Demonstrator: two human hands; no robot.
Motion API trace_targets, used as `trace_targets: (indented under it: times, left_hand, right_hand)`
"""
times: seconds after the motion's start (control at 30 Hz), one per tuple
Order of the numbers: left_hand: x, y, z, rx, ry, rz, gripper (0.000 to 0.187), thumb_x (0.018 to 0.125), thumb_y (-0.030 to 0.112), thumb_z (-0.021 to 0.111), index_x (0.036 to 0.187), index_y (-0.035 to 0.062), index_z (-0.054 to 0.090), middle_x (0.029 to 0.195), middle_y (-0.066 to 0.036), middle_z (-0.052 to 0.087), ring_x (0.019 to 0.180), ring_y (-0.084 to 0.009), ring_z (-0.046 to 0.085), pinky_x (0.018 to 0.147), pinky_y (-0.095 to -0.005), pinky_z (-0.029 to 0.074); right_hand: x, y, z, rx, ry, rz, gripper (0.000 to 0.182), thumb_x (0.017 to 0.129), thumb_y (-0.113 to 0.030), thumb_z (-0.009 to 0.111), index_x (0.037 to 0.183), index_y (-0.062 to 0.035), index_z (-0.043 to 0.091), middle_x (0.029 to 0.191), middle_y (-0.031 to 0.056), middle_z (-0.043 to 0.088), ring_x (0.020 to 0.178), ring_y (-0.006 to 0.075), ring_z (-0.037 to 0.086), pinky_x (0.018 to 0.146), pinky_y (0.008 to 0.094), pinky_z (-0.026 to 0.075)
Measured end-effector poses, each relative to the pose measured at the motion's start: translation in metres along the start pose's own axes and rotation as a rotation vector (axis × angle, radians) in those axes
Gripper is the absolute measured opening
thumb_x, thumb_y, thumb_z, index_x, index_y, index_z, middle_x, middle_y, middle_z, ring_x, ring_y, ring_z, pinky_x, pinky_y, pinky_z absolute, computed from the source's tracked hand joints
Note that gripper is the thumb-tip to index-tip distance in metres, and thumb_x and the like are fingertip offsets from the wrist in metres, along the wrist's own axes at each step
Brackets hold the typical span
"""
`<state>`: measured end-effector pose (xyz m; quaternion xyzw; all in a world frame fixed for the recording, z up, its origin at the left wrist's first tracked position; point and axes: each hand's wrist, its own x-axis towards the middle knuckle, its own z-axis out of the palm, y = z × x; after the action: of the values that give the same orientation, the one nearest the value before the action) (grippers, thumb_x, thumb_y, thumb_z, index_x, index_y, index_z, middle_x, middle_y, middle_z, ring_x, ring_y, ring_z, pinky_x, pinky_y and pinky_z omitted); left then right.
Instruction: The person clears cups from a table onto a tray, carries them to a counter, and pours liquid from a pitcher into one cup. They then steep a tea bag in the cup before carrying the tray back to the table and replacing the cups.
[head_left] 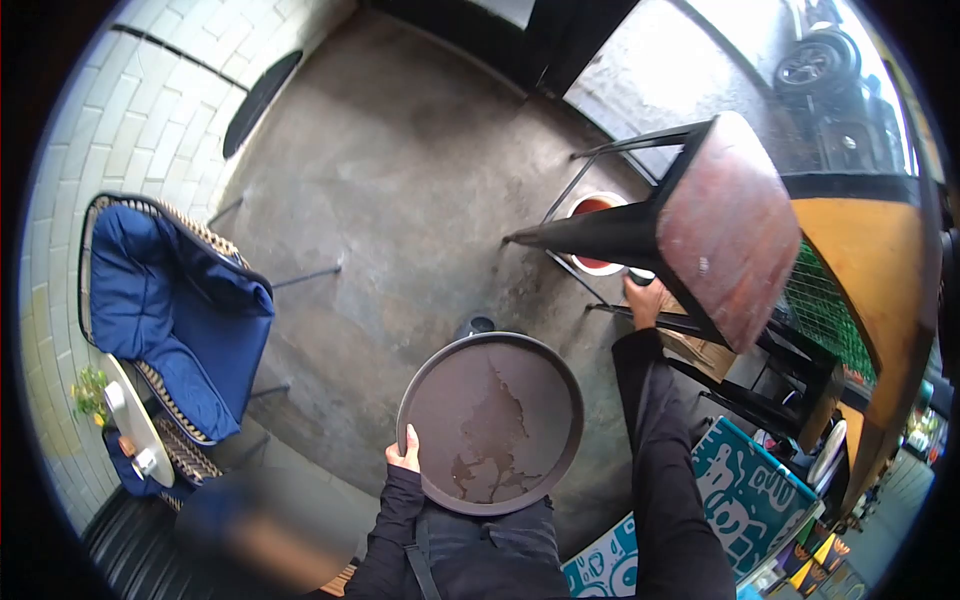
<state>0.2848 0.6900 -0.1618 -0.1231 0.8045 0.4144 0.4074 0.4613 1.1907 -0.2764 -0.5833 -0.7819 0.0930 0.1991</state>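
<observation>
My left hand grips the left rim of a round brown serving tray, its thumb on top. A wet patch spreads over the tray, which I hold in front of my waist. My right hand reaches out beside a tall stool with a reddish wooden seat. Its fingers are closed around a small dark cup-like thing with a pale top, partly hidden. Just beyond that hand stands a white bucket with a reddish inside, partly covered by the stool's leg.
A blue-cushioned wicker chair stands left, near a small round table. A blurred person is at the lower left. Wooden counter and teal patterned panel lie right. Part of a dark object shows beyond the tray.
</observation>
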Motion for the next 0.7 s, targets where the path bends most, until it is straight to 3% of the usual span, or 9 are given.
trace_targets:
  times: [0.03, 0.07, 0.1, 0.13, 0.2, 0.23, 0.43, 0.57, 0.7]
  left_hand:
    - [0.008, 0.008, -0.003, 0.057, -0.025, 0.028, 0.054, 0.088, 0.047, 0.058, 0.065, -0.0016, 0.058, 0.057, -0.002, 0.054, 0.053, -0.0113, 0.048, 0.051, -0.0301, 0.041]
    - [0.015, 0.020, -0.005, 0.053, -0.039, 0.073, 0.054, 0.088, 0.047, 0.058, 0.065, -0.0016, 0.058, 0.057, -0.002, 0.054, 0.053, -0.0113, 0.048, 0.051, -0.0301, 0.041]
    - [0.018, 0.032, -0.005, 0.089, -0.010, 0.089, 0.055, 0.088, 0.046, 0.058, 0.061, -0.0014, 0.057, 0.055, -0.001, 0.052, 0.051, -0.0107, 0.046, 0.050, -0.0300, 0.040]
    - [0.021, 0.044, -0.004, 0.127, 0.013, 0.107, 0.056, 0.088, 0.045, 0.059, 0.058, -0.0011, 0.055, 0.052, 0.000, 0.050, 0.050, -0.0101, 0.044, 0.048, -0.0298, 0.038]
    - [0.028, 0.055, -0.003, 0.110, -0.006, 0.245, 0.057, 0.087, 0.045, 0.061, 0.055, -0.0004, 0.052, 0.050, 0.001, 0.045, 0.049, -0.0082, 0.040, 0.046, -0.0298, 0.035]
    - [0.036, 0.062, 0.002, 0.083, 0.001, 0.344, 0.058, 0.086, 0.045, 0.063, 0.052, 0.0002, 0.048, 0.047, 0.002, 0.041, 0.048, -0.0064, 0.036, 0.044, -0.0297, 0.032]
    - [0.020, 0.127, 0.043, 0.178, -0.279, 0.563, 0.057, 0.085, 0.043, 0.065, 0.052, -0.0001, 0.049, 0.047, 0.002, 0.041, 0.048, -0.0063, 0.037, 0.044, -0.0294, 0.033]
    - [-0.004, 0.145, 0.107, 0.240, -0.656, 0.620, 0.054, 0.083, 0.042, 0.067, 0.053, 0.0003, 0.052, 0.051, 0.005, 0.044, 0.052, -0.0060, 0.039, 0.046, -0.0276, 0.035]
    - [-0.097, 0.149, 0.160, 0.349, -1.056, 0.654, 0.047, 0.086, 0.038, 0.065, 0.062, -0.0019, 0.058, 0.059, 0.004, 0.049, 0.057, -0.0056, 0.043, 0.051, -0.0248, 0.037]
  right_hand:
    - [-0.007, 0.035, 0.021, 0.365, -0.108, 0.115, 0.044, 0.063, -0.023, 0.080, 0.096, 0.0005, 0.063, 0.096, 0.0161, 0.065, 0.090, 0.0300, 0.063, 0.082, 0.0376, 0.047]
    - [-0.015, -0.050, -0.049, 0.444, -0.105, 0.244, 0.045, 0.064, -0.021, 0.082, 0.097, 0.0012, 0.061, 0.093, 0.0139, 0.066, 0.086, 0.0249, 0.064, 0.077, 0.0342, 0.049]
    - [-0.029, -0.051, -0.059, 0.535, -0.095, 0.260, 0.054, 0.065, -0.023, 0.083, 0.107, 0.0019, 0.059, 0.099, 0.0139, 0.064, 0.089, 0.0238, 0.062, 0.081, 0.0357, 0.048]
    - [-0.049, -0.027, -0.045, 0.552, -0.069, 0.268, 0.058, 0.064, -0.024, 0.083, 0.109, 0.0015, 0.058, 0.096, 0.0121, 0.064, 0.088, 0.0229, 0.062, 0.081, 0.0348, 0.048]
    - [-0.083, -0.069, -0.095, 0.298, 0.125, 0.173, 0.054, 0.063, -0.021, 0.083, 0.106, -0.0001, 0.058, 0.094, 0.0091, 0.064, 0.086, 0.0196, 0.062, 0.080, 0.0331, 0.049]
    - [-0.092, -0.085, -0.126, 0.657, -0.072, 0.332, 0.050, 0.064, -0.018, 0.083, 0.103, -0.0008, 0.058, 0.094, 0.0074, 0.064, 0.085, 0.0164, 0.062, 0.079, 0.0317, 0.049]
    - [-0.185, -0.166, -0.292, 0.627, 0.060, 0.363, 0.055, 0.063, -0.020, 0.083, 0.108, -0.0039, 0.056, 0.097, 0.0110, 0.064, 0.091, 0.0217, 0.062, 0.081, 0.0338, 0.048]
    - [-0.248, -0.194, -0.381, 0.628, 0.224, 0.433, 0.058, 0.061, -0.022, 0.085, 0.107, -0.0020, 0.057, 0.097, 0.0126, 0.065, 0.092, 0.0255, 0.065, 0.080, 0.0338, 0.051]
    - [-0.329, -0.189, -0.430, 0.581, 0.493, 0.609, 0.059, 0.060, -0.023, 0.086, 0.106, -0.0015, 0.057, 0.099, 0.0132, 0.065, 0.092, 0.0277, 0.066, 0.079, 0.0349, 0.053]
